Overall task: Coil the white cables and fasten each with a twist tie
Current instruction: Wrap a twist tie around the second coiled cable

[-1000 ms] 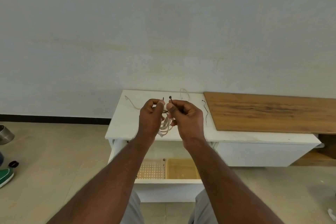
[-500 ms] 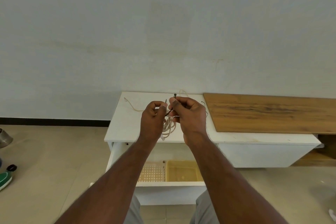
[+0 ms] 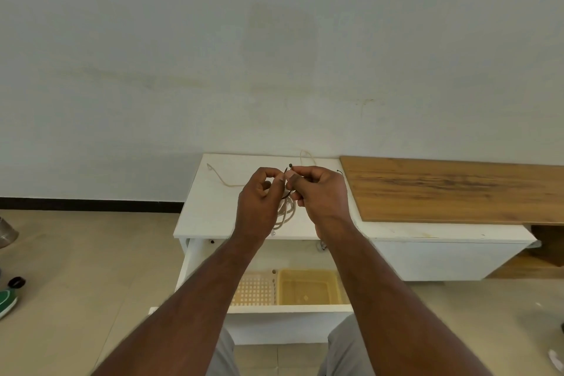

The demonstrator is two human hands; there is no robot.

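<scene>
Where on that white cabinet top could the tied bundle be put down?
The left front of the white cabinet top is bare, bordered by the loose white cable behind and the left hand. The wooden board is bare too. Between the hands, around the coiled cable, it is crowded.

hands pinching twist tie, coiled cable

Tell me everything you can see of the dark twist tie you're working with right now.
The twist tie is a thin dark strand with a small knob at its upper end. It is held above the white cabinet top, pinched by the left hand and right hand. Its lower part curves around the top of the coiled white cable hanging between the hands. Whether it is twisted closed is unclear.
</scene>
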